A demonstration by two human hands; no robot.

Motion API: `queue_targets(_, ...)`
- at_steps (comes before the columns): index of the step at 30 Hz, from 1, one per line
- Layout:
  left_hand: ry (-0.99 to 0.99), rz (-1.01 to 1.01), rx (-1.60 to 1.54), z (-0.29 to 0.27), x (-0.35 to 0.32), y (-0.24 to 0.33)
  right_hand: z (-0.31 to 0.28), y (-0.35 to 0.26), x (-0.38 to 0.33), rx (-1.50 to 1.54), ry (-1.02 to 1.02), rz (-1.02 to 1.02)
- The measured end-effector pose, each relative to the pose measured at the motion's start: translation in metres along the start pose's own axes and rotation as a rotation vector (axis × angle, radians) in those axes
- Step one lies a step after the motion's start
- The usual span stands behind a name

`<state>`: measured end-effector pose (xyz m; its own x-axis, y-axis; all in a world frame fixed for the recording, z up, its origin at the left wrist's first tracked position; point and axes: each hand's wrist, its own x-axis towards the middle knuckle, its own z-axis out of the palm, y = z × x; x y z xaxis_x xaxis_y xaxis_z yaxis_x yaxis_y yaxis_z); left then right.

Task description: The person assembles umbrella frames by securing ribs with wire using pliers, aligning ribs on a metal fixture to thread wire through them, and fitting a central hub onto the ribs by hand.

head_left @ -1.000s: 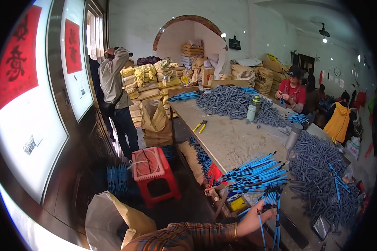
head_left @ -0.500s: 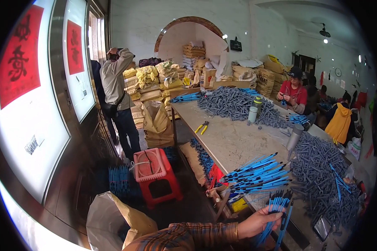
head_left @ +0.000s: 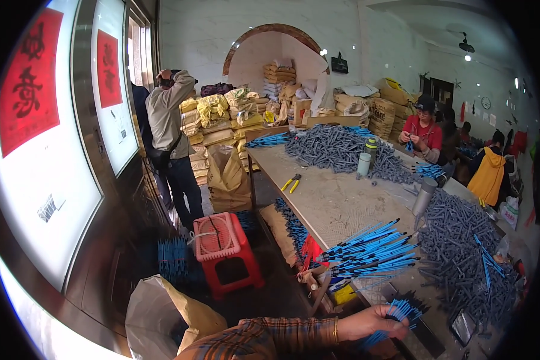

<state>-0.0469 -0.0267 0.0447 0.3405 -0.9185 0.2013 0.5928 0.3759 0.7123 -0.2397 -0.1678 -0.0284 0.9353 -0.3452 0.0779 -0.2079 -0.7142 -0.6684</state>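
My left hand (head_left: 371, 324) reaches in from the lower edge in a plaid sleeve with a bracelet at the wrist. It is closed on a small bundle of blue sticks (head_left: 399, 312) at the near corner of the long table (head_left: 342, 204). Just beyond it, a larger fan of blue sticks (head_left: 372, 249) lies over the table's edge. A heap of grey sticks (head_left: 462, 258) covers the table to the right. My right hand is out of view.
Yellow-handled pliers (head_left: 291, 183), two cups (head_left: 364, 163) and a metal flask (head_left: 425, 195) stand on the table before another grey heap (head_left: 336, 147). A red stool (head_left: 222, 240) and open sack (head_left: 162, 312) sit on the floor. One person stands (head_left: 168, 132); another sits (head_left: 423, 135).
The bundle in my left hand has dropped from upright to a lower, flatter tilt near the table corner. The hand itself has barely shifted.
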Motion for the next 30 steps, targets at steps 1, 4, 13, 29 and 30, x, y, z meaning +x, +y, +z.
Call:
queue_targets(1,0.012,-0.016,0.022,0.002,-0.003,0.001,-0.001,-0.001,-0.003,-0.006,0.027,-0.001)
queue_targets(4,-0.008,-0.055,0.096,0.001,-0.009,0.0,-0.001,-0.004,-0.012,-0.02,0.08,0.018)
queue_targets(13,-0.019,-0.13,0.46,0.001,-0.005,0.04,-0.045,-0.017,0.028,0.17,0.282,-0.132)
queue_targets(29,-0.35,-0.108,0.65,0.03,-0.037,0.043,0.005,-0.014,0.089,0.9,-0.343,-0.043)
queue_targets(30,-0.374,-0.096,0.685,0.03,-0.036,0.045,0.01,-0.005,0.087,0.885,-0.362,-0.069)
